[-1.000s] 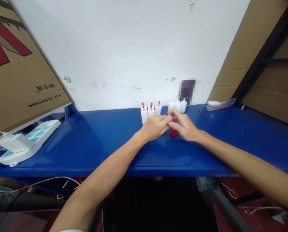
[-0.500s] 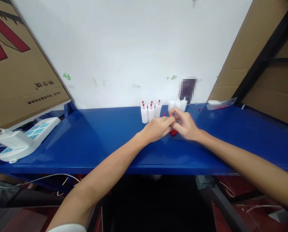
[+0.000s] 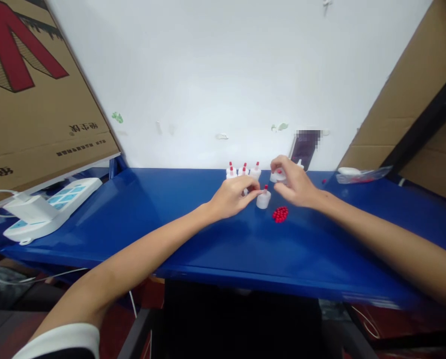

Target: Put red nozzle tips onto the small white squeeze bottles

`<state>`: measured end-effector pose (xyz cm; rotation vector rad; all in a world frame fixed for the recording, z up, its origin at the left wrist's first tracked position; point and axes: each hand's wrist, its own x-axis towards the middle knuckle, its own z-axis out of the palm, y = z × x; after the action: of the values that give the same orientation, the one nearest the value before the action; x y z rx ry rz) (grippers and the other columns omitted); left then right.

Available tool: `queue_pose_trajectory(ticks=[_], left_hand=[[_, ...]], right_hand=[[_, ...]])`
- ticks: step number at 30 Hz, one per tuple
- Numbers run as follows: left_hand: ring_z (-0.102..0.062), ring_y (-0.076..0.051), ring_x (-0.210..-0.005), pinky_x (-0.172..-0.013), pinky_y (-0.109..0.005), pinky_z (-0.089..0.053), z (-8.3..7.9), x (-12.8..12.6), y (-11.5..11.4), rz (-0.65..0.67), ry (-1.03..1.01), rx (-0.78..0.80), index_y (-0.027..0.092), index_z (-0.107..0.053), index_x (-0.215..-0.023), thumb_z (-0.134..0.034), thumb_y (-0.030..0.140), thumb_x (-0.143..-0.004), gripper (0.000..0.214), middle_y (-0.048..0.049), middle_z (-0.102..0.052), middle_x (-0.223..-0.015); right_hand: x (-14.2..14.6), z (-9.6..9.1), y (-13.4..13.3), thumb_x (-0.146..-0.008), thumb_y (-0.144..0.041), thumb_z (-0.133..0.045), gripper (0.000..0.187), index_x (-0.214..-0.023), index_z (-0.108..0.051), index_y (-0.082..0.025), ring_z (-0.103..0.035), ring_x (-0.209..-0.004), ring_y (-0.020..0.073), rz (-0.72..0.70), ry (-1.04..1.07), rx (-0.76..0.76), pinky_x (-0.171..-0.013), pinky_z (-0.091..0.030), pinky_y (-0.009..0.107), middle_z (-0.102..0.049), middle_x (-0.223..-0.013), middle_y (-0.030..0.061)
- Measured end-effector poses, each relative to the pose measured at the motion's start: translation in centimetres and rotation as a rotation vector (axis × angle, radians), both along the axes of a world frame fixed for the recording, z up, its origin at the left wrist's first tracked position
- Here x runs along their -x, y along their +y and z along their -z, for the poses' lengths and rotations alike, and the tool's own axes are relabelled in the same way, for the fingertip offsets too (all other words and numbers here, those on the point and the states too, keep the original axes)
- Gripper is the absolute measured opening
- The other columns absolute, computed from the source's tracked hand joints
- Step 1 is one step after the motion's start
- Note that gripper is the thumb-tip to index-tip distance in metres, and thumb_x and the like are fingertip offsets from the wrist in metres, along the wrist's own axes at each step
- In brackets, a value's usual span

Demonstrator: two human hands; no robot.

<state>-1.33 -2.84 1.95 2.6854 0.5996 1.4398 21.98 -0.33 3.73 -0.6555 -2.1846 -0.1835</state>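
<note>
My left hand (image 3: 235,195) is closed in a pinch, thumb and forefinger at the neck of a small white squeeze bottle (image 3: 263,201) with a red tip cap (image 3: 266,187). A pale thing shows under its curled fingers, too hidden to name. To the right, my right hand (image 3: 297,183) has thumb and fingers apart, in front of white bottles (image 3: 279,176) that it partly covers. A bit of red shows there between thumb and forefinger; whether they touch it is unclear. Just nearer me lies a pile of small red caps (image 3: 280,215).
Several white bottles with red tips (image 3: 244,171) stand behind my left hand. A dark pixelated object (image 3: 306,148) leans on the wall. A plastic bag (image 3: 365,175) lies at right, a single red cap (image 3: 324,181) before it. A power strip (image 3: 68,202) sits far left on the blue table (image 3: 151,219).
My hands were together over the red caps; now they are apart, the right one farther back toward the white bottles. The capped bottle and the cap pile show more fully. The view has shifted slightly.
</note>
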Motion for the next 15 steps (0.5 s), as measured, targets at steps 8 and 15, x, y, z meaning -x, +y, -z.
queue_pose_trajectory(ticks=[8,15], left_hand=[[-0.068,-0.011,-0.078,-0.070,-0.023,-0.056,1.2,0.5,-0.5,0.067,0.045,0.123,0.015,-0.069,-0.103,-0.059,0.023,-0.099,0.014,-0.0056,-0.075,-0.095],[-0.064,-0.009,-0.070,-0.066,-0.022,-0.053,0.9,0.5,0.3,0.022,0.039,0.121,0.016,-0.068,-0.102,-0.055,0.028,-0.102,0.018,-0.0039,-0.074,-0.090]], right_hand=[[-0.1,1.1,0.1,-0.090,-0.022,-0.053,0.022,-0.112,-0.049,-0.022,-0.056,-0.075,0.0198,0.102,-0.028,0.070,-0.066,-0.045,0.036,-0.058,-0.104,0.0082],[-0.2,1.1,0.1,-0.095,-0.043,-0.060,0.044,-0.131,-0.046,-0.023,-0.057,-0.058,0.0158,0.073,0.061,0.294,-0.060,-0.046,0.034,-0.073,-0.106,0.0085]])
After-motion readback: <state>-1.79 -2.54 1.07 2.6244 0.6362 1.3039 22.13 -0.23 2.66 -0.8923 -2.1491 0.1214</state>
